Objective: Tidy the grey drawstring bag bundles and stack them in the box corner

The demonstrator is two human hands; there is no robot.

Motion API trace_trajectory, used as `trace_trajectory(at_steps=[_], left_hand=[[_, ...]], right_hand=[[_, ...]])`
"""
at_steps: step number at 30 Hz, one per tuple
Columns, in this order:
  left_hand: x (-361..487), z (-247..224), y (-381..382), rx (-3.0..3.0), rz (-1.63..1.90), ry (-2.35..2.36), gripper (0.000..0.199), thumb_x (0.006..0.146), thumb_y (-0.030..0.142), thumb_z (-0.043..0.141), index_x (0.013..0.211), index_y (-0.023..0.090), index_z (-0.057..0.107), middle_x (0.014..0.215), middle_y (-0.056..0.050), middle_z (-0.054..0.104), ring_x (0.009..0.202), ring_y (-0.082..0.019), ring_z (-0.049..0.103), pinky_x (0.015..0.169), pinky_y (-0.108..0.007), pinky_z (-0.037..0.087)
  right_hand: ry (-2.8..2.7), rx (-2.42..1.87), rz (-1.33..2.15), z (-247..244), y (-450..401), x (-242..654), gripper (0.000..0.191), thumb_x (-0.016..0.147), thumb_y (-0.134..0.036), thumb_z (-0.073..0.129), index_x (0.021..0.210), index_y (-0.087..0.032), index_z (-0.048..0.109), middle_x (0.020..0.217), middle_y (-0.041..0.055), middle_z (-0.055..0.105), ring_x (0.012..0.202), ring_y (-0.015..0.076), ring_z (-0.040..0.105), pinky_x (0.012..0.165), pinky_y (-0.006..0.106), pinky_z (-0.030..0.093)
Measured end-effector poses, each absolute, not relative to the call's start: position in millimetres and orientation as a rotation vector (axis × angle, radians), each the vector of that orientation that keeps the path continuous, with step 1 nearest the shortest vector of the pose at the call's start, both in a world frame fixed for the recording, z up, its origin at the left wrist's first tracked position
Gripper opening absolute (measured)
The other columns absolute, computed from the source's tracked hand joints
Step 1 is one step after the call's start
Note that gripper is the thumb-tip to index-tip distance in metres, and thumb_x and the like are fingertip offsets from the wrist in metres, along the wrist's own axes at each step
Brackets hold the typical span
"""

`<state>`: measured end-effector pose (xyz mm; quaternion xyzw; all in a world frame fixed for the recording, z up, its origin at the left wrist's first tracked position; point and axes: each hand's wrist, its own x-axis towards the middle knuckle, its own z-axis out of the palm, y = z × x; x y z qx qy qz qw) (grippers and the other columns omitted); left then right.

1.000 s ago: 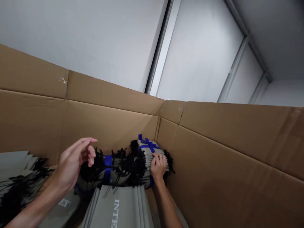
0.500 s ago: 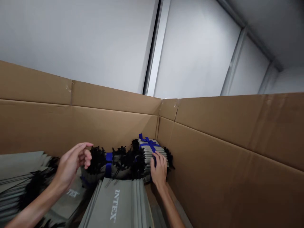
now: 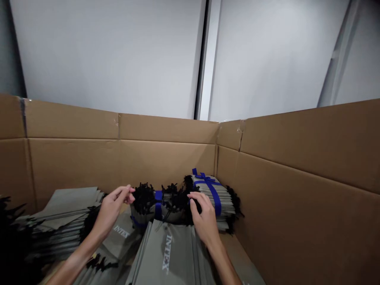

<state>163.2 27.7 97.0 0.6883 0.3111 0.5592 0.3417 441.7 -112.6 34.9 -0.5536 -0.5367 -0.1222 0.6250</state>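
Now our view sits nearly level, where a moment ago it leaned, so the top edge of the cardboard box (image 3: 118, 127) runs almost straight across instead of slanting. Our two hands have also drawn closer together, low in the box.

Our right hand (image 3: 204, 219) has shifted from the front of the strapped bundle (image 3: 212, 196) to its left end. Its fingers (image 3: 194, 208) are spread and lie on the bundle beside the black fringe, but we cannot tell whether they grip it. That bundle of grey sheets, crossed by blue straps, sits in the far right corner of the box, just beside the right wall.

Our left hand (image 3: 111, 209) has moved inward from over the left-hand pile. Its fingers (image 3: 124, 194) are loosely curled and hold nothing, and their tips are near the middle bundle (image 3: 157, 208), which also has a blue strap and black fringe. We cannot tell whether they touch it.

Below our hands, a folded grey bag (image 3: 169, 253) printed INTEX lies nearest us, with more of them under our left forearm. A stack of grey bags (image 3: 63, 213) lies on the left, and a white wall (image 3: 103, 51) rises behind the box.
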Motion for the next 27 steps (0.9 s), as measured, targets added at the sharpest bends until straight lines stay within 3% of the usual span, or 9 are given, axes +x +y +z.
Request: trace_trajectory(at_steps=[3, 6, 10, 13, 15, 18, 20, 27], left_hand=[[165.0, 101.8, 38.6, 2.1, 1.251, 0.792, 0.053, 0.086, 0.072, 0.073, 0.109, 0.024, 0.078, 0.107, -0.012, 0.084, 0.105, -0.032, 0.078, 0.098, -0.042, 0.06], [186.2, 106.4, 56.9, 2.449, 0.942, 0.764, 0.054, 0.072, 0.055, 0.086, 0.118, 0.028, 0.08, 0.141, -0.014, 0.076, 0.141, -0.04, 0.063, 0.123, -0.053, 0.045], [242.8, 104.7, 88.7, 2.776, 0.478, 0.828, 0.114, 0.03, 0.039, 0.101, 0.137, 0.015, 0.072, 0.162, -0.03, 0.058, 0.161, -0.059, 0.033, 0.131, -0.067, 0.028], [283.9, 99.5, 107.2, 2.926, 0.184, 0.891, 0.137, 0.017, 0.037, 0.104, 0.145, 0.01, 0.065, 0.161, -0.036, 0.056, 0.159, -0.062, 0.034, 0.132, -0.067, 0.024], [300.5, 96.9, 114.4, 2.987, 0.009, 0.935, 0.133, 0.027, 0.043, 0.107, 0.148, 0.011, 0.062, 0.153, -0.033, 0.065, 0.152, -0.058, 0.048, 0.128, -0.068, 0.031], [307.8, 97.0, 120.4, 3.035, -0.223, 0.958, 0.095, 0.073, 0.053, 0.097, 0.153, 0.017, 0.059, 0.139, -0.02, 0.075, 0.132, -0.043, 0.07, 0.115, -0.064, 0.051], [305.6, 99.6, 123.5, 3.067, -0.311, 0.937, 0.075, 0.094, 0.05, 0.083, 0.157, 0.02, 0.056, 0.138, -0.015, 0.075, 0.126, -0.035, 0.074, 0.109, -0.06, 0.057], [296.2, 110.3, 131.8, 3.158, -0.368, 0.852, 0.077, 0.098, 0.056, 0.077, 0.162, 0.021, 0.052, 0.15, -0.017, 0.068, 0.136, -0.037, 0.068, 0.117, -0.063, 0.051]], right_hand=[[-1.256, -1.275, -0.197, 43.8, -115.9, 440.6, 0.028, 0.105, -0.037, 0.057, 0.109, -0.026, 0.082, 0.114, 0.0085, 0.081, 0.103, 0.0255, 0.077, 0.087, 0.035, 0.062], [-1.238, -1.3, -0.145, 41.2, -119.0, 442.3, 0.03, 0.106, -0.04, 0.057, 0.107, -0.025, 0.083, 0.108, 0.0081, 0.082, 0.092, 0.0237, 0.078, 0.073, 0.03, 0.061], [-1.126, -1.33, -0.058, 26.7, -124.5, 445.0, 0.035, 0.104, -0.05, 0.061, 0.107, -0.023, 0.082, 0.106, 0.0105, 0.082, 0.089, 0.0256, 0.078, 0.07, 0.031, 0.06], [-1.04, -1.346, 0.006, 14.0, -134.2, 450.3, 0.039, 0.1, -0.056, 0.064, 0.109, -0.022, 0.082, 0.105, 0.012, 0.082, 0.091, 0.0275, 0.078, 0.071, 0.032, 0.061], [-0.991, -1.364, 0.036, 6.6, -145.9, 457.3, 0.044, 0.099, -0.06, 0.063, 0.11, -0.022, 0.081, 0.102, 0.0125, 0.082, 0.088, 0.0279, 0.077, 0.069, 0.032, 0.061], [-0.911, -1.412, 0.074, -2.0, -171.6, 472.3, 0.049, 0.097, -0.066, 0.064, 0.114, -0.023, 0.081, 0.102, 0.0127, 0.082, 0.085, 0.0279, 0.077, 0.068, 0.033, 0.062], [-0.868, -1.428, 0.086, -7.1, -191.3, 482.1, 0.049, 0.096, -0.067, 0.067, 0.116, -0.024, 0.081, 0.103, 0.0124, 0.081, 0.086, 0.0276, 0.076, 0.07, 0.033, 0.062], [-0.577, -1.408, 0.269, -32.1, -247.3, 490.9, 0.057, 0.086, -0.069, 0.079, 0.117, -0.02, 0.081, 0.102, 0.01, 0.081, 0.08, 0.024, 0.076, 0.069, 0.03, 0.064]])
